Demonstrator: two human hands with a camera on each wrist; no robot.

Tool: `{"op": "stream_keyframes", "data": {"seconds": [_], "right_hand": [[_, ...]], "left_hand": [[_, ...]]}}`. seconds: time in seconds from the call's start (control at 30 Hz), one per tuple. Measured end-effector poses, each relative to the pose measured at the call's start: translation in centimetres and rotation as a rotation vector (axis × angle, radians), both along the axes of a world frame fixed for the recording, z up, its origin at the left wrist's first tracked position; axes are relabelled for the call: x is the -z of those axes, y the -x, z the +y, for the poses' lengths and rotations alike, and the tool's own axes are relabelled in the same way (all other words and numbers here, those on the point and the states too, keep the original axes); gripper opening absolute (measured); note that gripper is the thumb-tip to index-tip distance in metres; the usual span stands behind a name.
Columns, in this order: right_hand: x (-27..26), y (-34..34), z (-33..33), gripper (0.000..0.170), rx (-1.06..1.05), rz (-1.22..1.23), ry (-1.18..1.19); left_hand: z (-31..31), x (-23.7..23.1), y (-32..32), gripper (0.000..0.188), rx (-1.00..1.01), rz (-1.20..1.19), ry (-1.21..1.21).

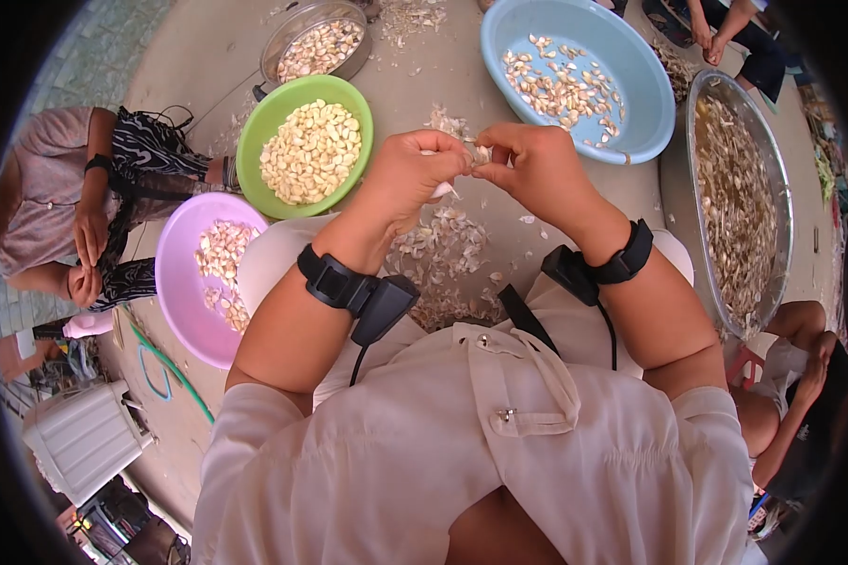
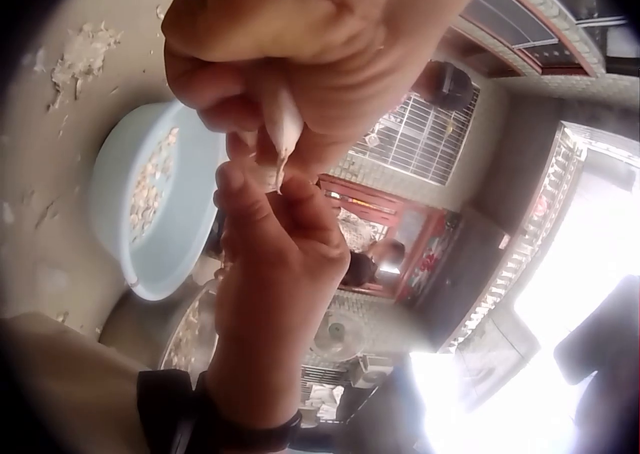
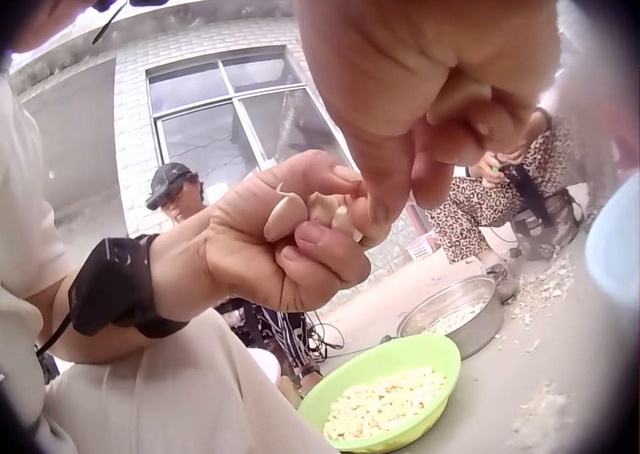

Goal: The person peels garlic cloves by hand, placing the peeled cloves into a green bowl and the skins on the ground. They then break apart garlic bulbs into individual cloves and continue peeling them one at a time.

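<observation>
Both hands meet in front of the body, fingertips together. The left hand [image 1: 407,177] holds garlic cloves in its curled fingers; one pale garlic clove [image 3: 285,217] lies against the palm, and more show at the fingertips in the right wrist view. The same hand's clove [image 2: 283,121] sticks out below the fingers in the left wrist view. My right hand [image 1: 540,168] pinches a small garlic clove [image 1: 481,153] between thumb and index finger, right at the left fingertips. Loose garlic skins [image 1: 443,247] lie on the ground below.
A green basin [image 1: 247,168] of peeled cloves and a pink basin [image 1: 181,311] stand left. A blue basin [image 1: 652,113] with cloves is ahead on the right, beside a large metal tub [image 1: 790,221]. A metal pan [image 1: 356,64] stands farther off. Other people sit on both sides.
</observation>
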State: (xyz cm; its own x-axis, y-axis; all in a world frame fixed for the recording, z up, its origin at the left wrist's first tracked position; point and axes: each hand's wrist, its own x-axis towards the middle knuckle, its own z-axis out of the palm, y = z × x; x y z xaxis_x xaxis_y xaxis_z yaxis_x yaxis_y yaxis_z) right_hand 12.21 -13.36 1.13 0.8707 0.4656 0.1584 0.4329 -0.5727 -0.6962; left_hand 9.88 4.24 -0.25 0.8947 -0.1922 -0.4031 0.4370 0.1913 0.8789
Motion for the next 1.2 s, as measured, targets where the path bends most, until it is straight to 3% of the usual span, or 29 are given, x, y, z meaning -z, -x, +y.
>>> {"op": "stream_keyframes", "data": {"seconds": [0.1,0.2,0.3,0.5,0.8,1.0,1.2], "right_hand": [[-0.2,-0.3,-0.2,0.024,0.011,0.019,-0.006],[0.4,-0.6,-0.5,0.025,-0.019,-0.139,-0.093],[-0.4,-0.5,-0.6,0.024,-0.048,-0.018,-0.135],[-0.9,-0.9,-0.7,0.020,-0.064,0.559,-0.402],[-1.0,-0.9,-0.7,0.015,-0.088,0.484,-0.242],[-0.6,-0.7,-0.6,0.014,-0.130,0.461,-0.230],[-0.3,-0.5,-0.3,0.015,-0.104,0.774,-0.560]], "left_hand": [[-0.1,-0.3,-0.2,0.012,-0.031,0.002,0.019],[0.2,-0.4,-0.3,0.012,-0.014,-0.063,0.064],[-0.2,-0.6,-0.4,0.015,-0.064,-0.250,-0.049],[-0.7,-1.4,-0.4,0.016,-0.046,-0.824,-0.527],[-1.0,-1.0,0.0,0.012,-0.074,-1.184,-0.879],[-0.9,-1.0,0.1,0.012,-0.065,-1.265,-0.934],[-0.8,-1.4,0.2,0.010,-0.127,-1.244,-0.934]]}}
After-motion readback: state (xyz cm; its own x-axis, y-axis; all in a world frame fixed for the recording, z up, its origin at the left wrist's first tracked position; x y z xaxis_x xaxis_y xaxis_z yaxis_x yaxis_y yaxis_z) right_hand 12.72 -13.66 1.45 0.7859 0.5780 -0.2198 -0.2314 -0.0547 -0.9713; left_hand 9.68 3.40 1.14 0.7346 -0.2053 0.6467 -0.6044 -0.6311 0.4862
